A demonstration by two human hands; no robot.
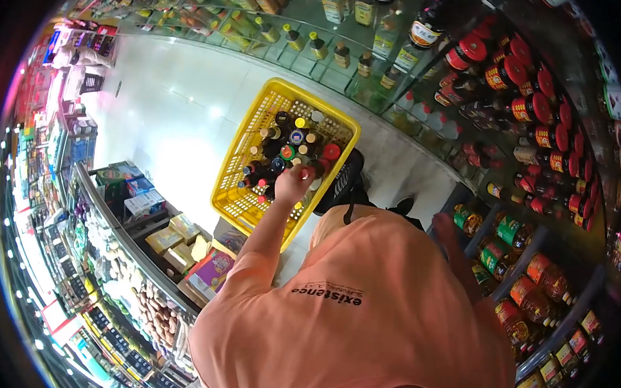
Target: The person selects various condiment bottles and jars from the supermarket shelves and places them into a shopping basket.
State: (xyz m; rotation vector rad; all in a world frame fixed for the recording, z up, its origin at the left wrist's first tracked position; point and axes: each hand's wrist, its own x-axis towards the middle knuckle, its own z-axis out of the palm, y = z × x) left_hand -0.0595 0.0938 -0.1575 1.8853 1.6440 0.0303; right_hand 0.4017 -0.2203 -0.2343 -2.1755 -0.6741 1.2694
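Note:
My left hand reaches into a yellow plastic basket, over bottles standing close together. Its fingers are closed among the bottle tops; what they hold is too small and hidden to make out. Near them are a red cap, a green-and-red cap and a dark blue cap. On the right, my right hand hangs beside the shelf of oil bottles. It is dark and blurred, so its fingers cannot be made out.
Glass shelves with sauce bottles run along the top. Red-lidded jars fill shelves at the right, above large oil bottles. Boxes and a produce display stand at the left. The pale floor shows beside the basket.

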